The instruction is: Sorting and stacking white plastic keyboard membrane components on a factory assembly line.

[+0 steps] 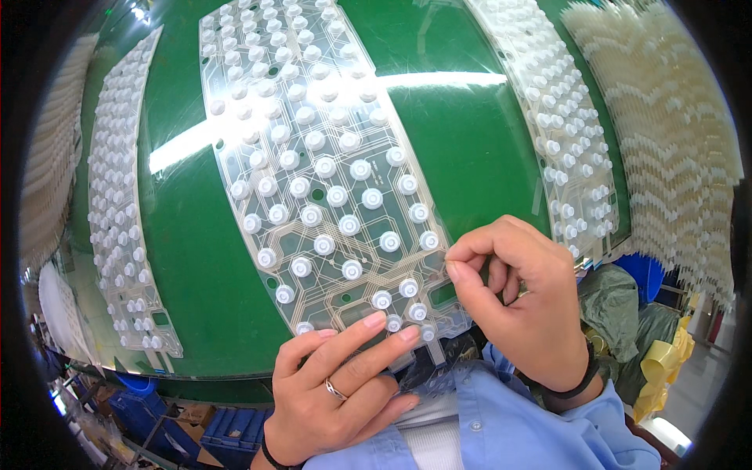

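Note:
A clear keyboard membrane sheet [337,251] with printed silver tracks and rows of white rubber domes lies lengthwise on the green table, its near end toward me. My left hand [337,392], with a ring on one finger, rests over the near edge. Its fingers are stretched out and apart, tips on the sheet beside the lowest domes. At the sheet's right edge my right hand [521,301] is closed in a pinch, thumb and forefinger meeting on the film's border. The bit of edge between those fingertips is mostly hidden.
Similar domed sheets lie on the left [121,211] and right [560,133] of the green table [462,157]. Tall stacks of sheets [666,133] stand at both sides. Below the table edge are blue crates [235,431], a dark green bag [611,305] and yellow material [662,368].

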`<state>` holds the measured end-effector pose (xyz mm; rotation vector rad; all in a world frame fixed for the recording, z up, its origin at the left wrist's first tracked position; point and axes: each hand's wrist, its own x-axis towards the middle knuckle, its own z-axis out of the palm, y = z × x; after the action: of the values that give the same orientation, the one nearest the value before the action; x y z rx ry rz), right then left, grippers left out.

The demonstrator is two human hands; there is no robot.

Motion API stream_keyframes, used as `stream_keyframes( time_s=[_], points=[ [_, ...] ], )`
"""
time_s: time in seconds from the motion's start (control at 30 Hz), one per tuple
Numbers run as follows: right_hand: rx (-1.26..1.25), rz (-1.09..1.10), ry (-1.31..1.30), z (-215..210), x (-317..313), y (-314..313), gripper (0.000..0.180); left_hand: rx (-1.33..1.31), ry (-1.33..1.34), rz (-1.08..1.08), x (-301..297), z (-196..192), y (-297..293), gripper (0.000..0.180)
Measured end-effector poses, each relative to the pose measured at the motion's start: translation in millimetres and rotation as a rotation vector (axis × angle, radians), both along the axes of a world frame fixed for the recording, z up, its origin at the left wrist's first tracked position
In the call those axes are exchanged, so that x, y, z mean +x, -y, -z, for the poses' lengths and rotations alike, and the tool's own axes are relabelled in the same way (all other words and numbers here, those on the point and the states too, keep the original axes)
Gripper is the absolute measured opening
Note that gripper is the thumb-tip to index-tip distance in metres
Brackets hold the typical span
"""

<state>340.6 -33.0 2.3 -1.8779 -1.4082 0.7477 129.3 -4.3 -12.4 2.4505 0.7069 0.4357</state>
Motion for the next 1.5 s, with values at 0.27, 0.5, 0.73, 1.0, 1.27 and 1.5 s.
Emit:
stream_keyframes(
  time_s=[0.27, 0.5, 0.73, 1.0, 1.27, 1.5],
  points=[
    [0.026, 0.09, 0.113, 3.1, -6.5, 5.4, 0.025, 0.011, 0.001, 0.008, 1.0, -1.8, 0.1, 0.033],
    [-0.208, 0.079, -0.515, 0.2, 16.9, 71.3, 0.014, 0.005, 0.114, -0.134, -23.8, -11.7, 5.1, 0.027],
    [-0.23, -0.045, -0.393, 6.5, 1.4, 84.3, 0.022, -0.225, 0.23, 0.264, -9.4, -10.5, 12.7, 0.026],
    [0.455, 0.421, -0.775, -13.6, 50.3, 74.1, 0.048, -0.163, 0.382, -0.527, -139.6, -24.3, -30.6, 0.02],
    [0.481, 0.666, -0.943, 19.8, 100.3, 68.1, 0.055, -0.159, 0.047, -0.411, -83.6, -21.4, -25.1, 0.021],
    [0.513, 0.734, -0.968, 24.4, 100.7, 69.0, 0.056, -0.071, 0.016, -0.355, -27.6, -12.8, -3.5, 0.022]
  ],
)
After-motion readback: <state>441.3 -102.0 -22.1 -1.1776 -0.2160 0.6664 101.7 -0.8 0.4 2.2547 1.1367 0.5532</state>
